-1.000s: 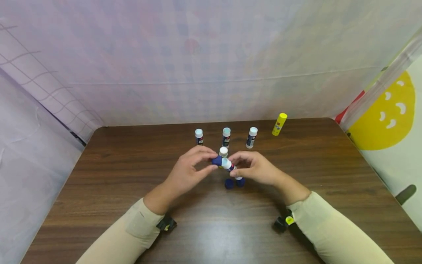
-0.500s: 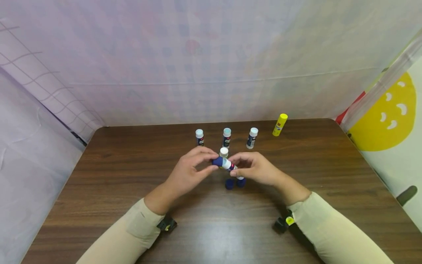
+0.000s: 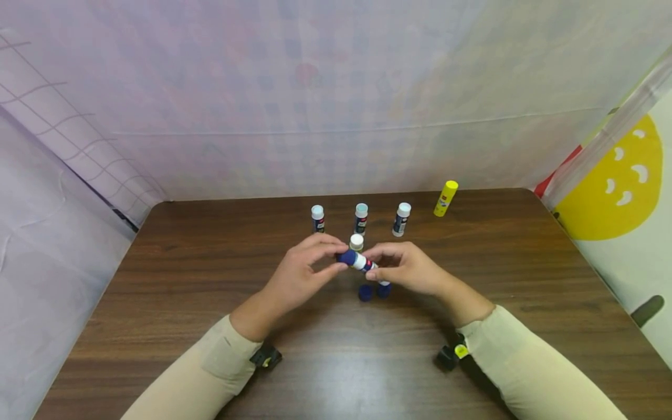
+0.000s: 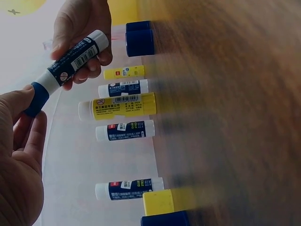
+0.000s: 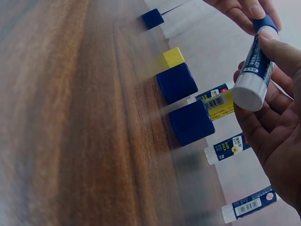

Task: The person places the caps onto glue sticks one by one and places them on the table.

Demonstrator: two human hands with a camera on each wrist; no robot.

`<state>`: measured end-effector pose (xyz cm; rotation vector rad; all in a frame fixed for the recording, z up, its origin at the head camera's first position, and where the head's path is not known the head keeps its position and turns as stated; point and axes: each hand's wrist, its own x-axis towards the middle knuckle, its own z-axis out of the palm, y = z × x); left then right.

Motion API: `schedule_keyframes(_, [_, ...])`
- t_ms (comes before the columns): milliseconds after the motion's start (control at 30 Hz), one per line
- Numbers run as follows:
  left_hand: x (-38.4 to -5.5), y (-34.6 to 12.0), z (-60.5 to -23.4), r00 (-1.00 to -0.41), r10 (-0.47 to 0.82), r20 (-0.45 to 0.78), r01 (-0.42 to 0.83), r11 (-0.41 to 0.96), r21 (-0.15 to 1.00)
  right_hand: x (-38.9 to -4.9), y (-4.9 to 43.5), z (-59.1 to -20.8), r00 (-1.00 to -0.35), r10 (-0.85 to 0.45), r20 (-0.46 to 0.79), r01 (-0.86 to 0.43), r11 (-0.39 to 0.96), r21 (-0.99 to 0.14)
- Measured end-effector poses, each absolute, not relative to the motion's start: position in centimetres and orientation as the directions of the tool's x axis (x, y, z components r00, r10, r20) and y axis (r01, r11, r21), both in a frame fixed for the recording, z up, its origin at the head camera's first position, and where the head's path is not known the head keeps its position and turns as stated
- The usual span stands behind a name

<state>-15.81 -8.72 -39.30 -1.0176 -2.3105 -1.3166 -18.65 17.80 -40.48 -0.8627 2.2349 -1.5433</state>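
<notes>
My left hand (image 3: 300,269) pinches a blue cap (image 4: 38,98) between thumb and fingertips. The cap sits over the white collar end of a dark-blue-and-white glue stick (image 4: 74,61). With thumb and fingers, my right hand (image 3: 406,267) grips this stick by its labelled body, tilted above the table; its white base (image 5: 250,92) faces the right wrist camera. Just behind the hands stands an uncapped yellow glue stick (image 4: 124,106) with a white top. Below the right hand, two more blue caps (image 3: 364,293) rest on the table, one partly behind the held stick.
Across the back of the wooden table (image 3: 184,280) stand three uncapped blue glue sticks (image 3: 317,219), with a capped yellow glue stick (image 3: 445,198) at back right. A small yellow cap (image 5: 171,57) and another blue cap (image 5: 153,19) show in the right wrist view. A pale curtain (image 3: 336,116) hangs behind.
The blue cap and the glue stick have come closer together; less of the white collar shows between cap and label. Both hands have stayed nearly in place.
</notes>
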Motion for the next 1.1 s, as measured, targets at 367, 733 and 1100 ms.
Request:
schedule_keyframes(367, [-15.74, -8.61, -39.34, -0.709, 0.445, 0.547, 0.699, 0.343, 0.627, -18.59, 17.75, -40.39, -0.776, -0.624, 0.091, -0.314, 0.258, -0.914])
schedule_keyframes(733, [-15.76, -8.63, -39.36, -0.701, 0.457, 0.548, 0.707, 0.344, 0.618, -18.59, 17.71, -40.48, -0.773, -0.628, 0.087, -0.311, 0.257, -0.915])
schedule_keyframes(1100, [-15.65, -8.60, -39.26, -0.727, 0.463, 0.508, 0.675, 0.344, 0.652, -18.42, 17.60, -40.48, -0.777, -0.626, 0.075, -0.300, 0.263, -0.917])
